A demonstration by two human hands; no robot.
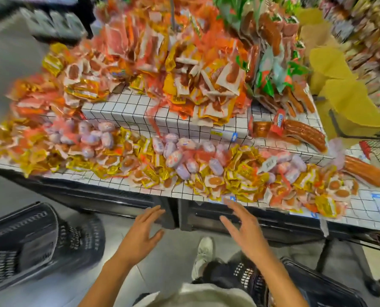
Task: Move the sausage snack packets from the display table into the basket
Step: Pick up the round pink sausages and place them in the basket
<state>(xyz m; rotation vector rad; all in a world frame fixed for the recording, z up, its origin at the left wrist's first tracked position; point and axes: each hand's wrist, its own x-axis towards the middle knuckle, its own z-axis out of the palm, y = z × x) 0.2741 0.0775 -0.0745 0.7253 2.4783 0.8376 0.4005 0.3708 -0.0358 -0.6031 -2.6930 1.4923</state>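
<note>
Head view, motion-blurred throughout.

Left hand [143, 232]: fingers straight and slightly spread, holds nothing, raised in front of the dark front panel [118, 196] below the table edge. Right hand [242, 227]: fingers extended and loosely fanned, holds nothing; fingertips [227, 201] reach the front lip of the table at about 12 o'clock from the palm. Neither hand touches a packet.

Task items: yellow-and-orange foil sausage snack packets [215, 180] lie heaped along the front tier of the white grid-patterned display table [122, 185], just past the right fingertips. Mixed among them: small pale purple-wrapped round sausages [173, 158].

Black plastic slotted basket [33, 244] stands on the grey floor at 9 o'clock from the left hand, well apart from the packets. A second black slotted basket [317, 282] sits at 5 o'clock, beside the person's leg and white sneaker [203, 255].

Surroundings: raised white grid-patterned upper tier [127, 111] at 12 o'clock carries a tall pile of orange-and-white packets [184, 69]. Long red-brown sausages in clear wrap [304, 134] lie at 2 o'clock; green packets [271, 76] behind them. Yellow paper liner [348, 94] at 3 o'clock.
</note>
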